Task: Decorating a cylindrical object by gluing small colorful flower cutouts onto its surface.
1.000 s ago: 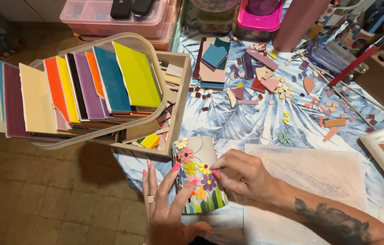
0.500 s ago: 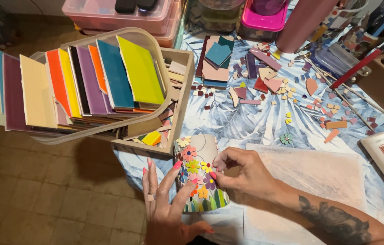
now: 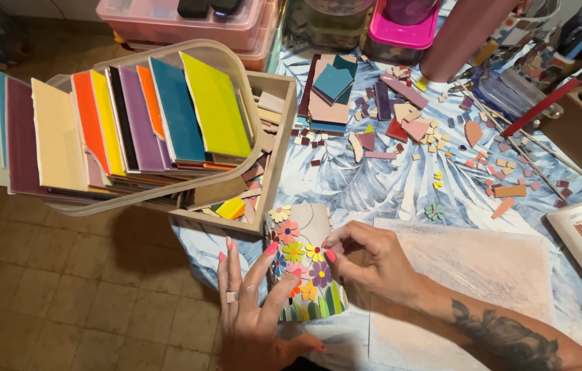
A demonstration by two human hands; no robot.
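The mosaic piece (image 3: 305,264), a cylinder covered in small tile flowers, lies on the bench (image 3: 387,192) between both hands, much where it lay a second ago. What has changed is small: the right hand (image 3: 373,264) has drawn its fingertips together at the piece's right edge, pinching at or pressing a flower tile there; whether a loose tile sits in that grip I cannot tell. The left hand (image 3: 256,309) steadies the piece from below, fingers spread flat against it, not clenched.

Above and left of the grip, a plastic basket (image 3: 236,89) of upright coloured tiles overhangs a wooden box (image 3: 281,124) of offcuts. Up and right lie scattered tile chips (image 3: 442,137). Just right, pale paper (image 3: 497,268) covers the bench. Nothing crowds the hands.
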